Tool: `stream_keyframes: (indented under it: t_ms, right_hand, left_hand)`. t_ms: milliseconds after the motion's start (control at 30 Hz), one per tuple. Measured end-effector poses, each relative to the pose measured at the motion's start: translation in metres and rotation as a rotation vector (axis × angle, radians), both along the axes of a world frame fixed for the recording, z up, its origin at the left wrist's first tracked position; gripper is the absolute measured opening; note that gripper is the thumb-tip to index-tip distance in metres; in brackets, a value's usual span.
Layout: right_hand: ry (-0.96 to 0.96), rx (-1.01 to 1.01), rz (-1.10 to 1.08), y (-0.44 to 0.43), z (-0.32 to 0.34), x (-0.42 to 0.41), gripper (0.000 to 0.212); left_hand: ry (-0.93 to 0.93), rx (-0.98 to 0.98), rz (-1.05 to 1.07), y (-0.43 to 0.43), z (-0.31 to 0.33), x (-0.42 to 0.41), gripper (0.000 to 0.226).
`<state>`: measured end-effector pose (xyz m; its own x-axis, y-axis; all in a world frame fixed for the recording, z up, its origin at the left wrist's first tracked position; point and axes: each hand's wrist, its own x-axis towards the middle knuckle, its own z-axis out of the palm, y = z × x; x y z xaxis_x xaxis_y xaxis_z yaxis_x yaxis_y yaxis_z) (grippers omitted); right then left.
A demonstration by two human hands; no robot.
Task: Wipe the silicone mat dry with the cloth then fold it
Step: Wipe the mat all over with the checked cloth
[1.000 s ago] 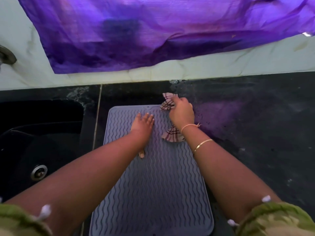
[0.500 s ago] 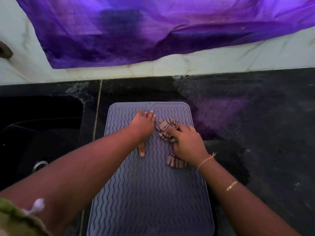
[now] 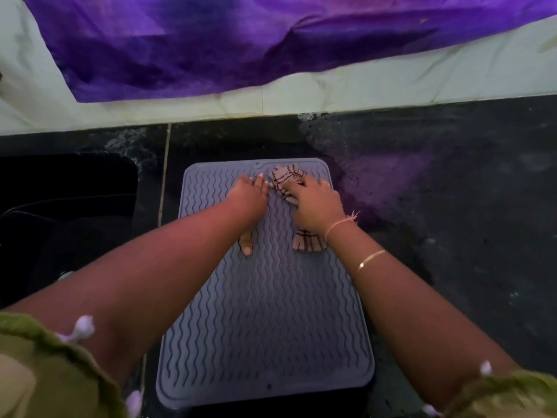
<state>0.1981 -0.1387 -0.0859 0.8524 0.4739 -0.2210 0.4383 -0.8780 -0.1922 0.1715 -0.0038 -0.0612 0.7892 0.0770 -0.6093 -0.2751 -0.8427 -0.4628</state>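
Observation:
A grey silicone mat [image 3: 265, 321] with wavy ridges lies flat on the dark counter, its long side running away from me. My left hand [image 3: 248, 196] presses flat on the mat's far left part, fingers spread and thumb pointing back. My right hand [image 3: 315, 206] presses a bunched pink checked cloth [image 3: 284, 178] against the mat near its far right corner. One end of the cloth sticks out past the fingertips, the other end shows under the wrist.
A black sink [image 3: 66, 206] sits to the left of the mat. The dark counter [image 3: 467, 236] to the right looks wet near the mat. A purple fabric [image 3: 241, 40] hangs over the pale tiled wall behind.
My right hand has pushed the cloth away from me, from the mat's middle to its far right corner. The left hand has stayed pressed in the same spot.

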Motion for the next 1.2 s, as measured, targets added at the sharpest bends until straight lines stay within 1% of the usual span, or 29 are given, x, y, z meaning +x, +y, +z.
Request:
stream_keyframes:
  t_ms: [100,200,267,333,400,467,533,600,667,733,767,800,833,867,933,1067,1133,1200]
  right_hand:
    - [-0.047,0.002,0.037,-0.019,-0.002,-0.037,0.062]
    - [-0.014,0.002,0.079,-0.043,0.0,-0.081,0.065]
    - [0.006,0.005,0.114,-0.058,0.0,-0.114,0.064]
    - [0.019,0.005,0.137,-0.072,0.003,-0.139,0.059]
    - [0.059,0.008,0.146,-0.082,0.005,-0.151,0.057]
    - [0.146,0.091,0.115,-0.089,0.011,-0.151,0.052]
    - [0.237,0.262,0.042,-0.089,0.019,-0.141,0.05]
    - [0.209,0.409,-0.02,-0.082,0.025,-0.122,0.057]
    - [0.151,0.442,-0.056,-0.071,0.026,-0.097,0.065]
    - [0.121,0.362,-0.021,-0.057,0.024,-0.078,0.069]
    - [0.102,0.28,0.017,-0.052,0.02,-0.074,0.068]
    - [0.07,0.196,0.053,-0.049,0.015,-0.073,0.066]
    - [0.028,0.13,0.074,-0.048,0.01,-0.076,0.063]
    - [-0.012,0.095,0.084,-0.049,0.006,-0.082,0.061]
    - [-0.039,0.09,0.095,-0.053,0.001,-0.095,0.057]
    - [-0.029,0.109,0.134,-0.067,0.003,-0.127,0.051]
    - [-0.015,0.107,0.19,-0.076,0.005,-0.147,0.048]
    - [0.015,0.083,0.256,-0.087,0.009,-0.165,0.05]
  left_hand:
    - [-0.027,0.003,0.0,-0.001,-0.002,0.0,0.096]
    - [-0.007,0.023,0.008,-0.001,-0.004,0.002,0.111]
    - [-0.002,0.032,0.019,-0.002,-0.005,0.002,0.117]
    - [-0.011,0.024,0.037,-0.002,-0.005,0.001,0.117]
    - [-0.033,0.008,0.048,-0.003,-0.002,-0.003,0.112]
    - [-0.079,-0.009,0.052,-0.002,0.0,-0.009,0.112]
    - [-0.114,-0.026,0.06,0.0,0.003,-0.021,0.115]
    - [-0.15,-0.061,0.064,0.002,0.005,-0.036,0.11]
    - [-0.169,-0.14,0.099,0.004,0.011,-0.052,0.101]
    - [-0.08,-0.285,0.169,0.005,0.013,-0.067,0.096]
    - [0.001,-0.364,0.216,0.006,0.011,-0.075,0.102]
    - [0.08,-0.423,0.266,0.007,0.007,-0.084,0.114]
    - [0.123,-0.449,0.307,0.007,0.003,-0.094,0.124]
    - [0.119,-0.454,0.324,0.007,-0.003,-0.102,0.13]
    - [0.057,-0.454,0.329,0.005,-0.013,-0.114,0.133]
    - [0.031,-0.474,0.369,-0.001,-0.017,-0.114,0.135]
    - [0.034,-0.461,0.365,-0.003,-0.017,-0.111,0.135]
    - [0.036,-0.45,0.368,-0.004,-0.016,-0.111,0.136]
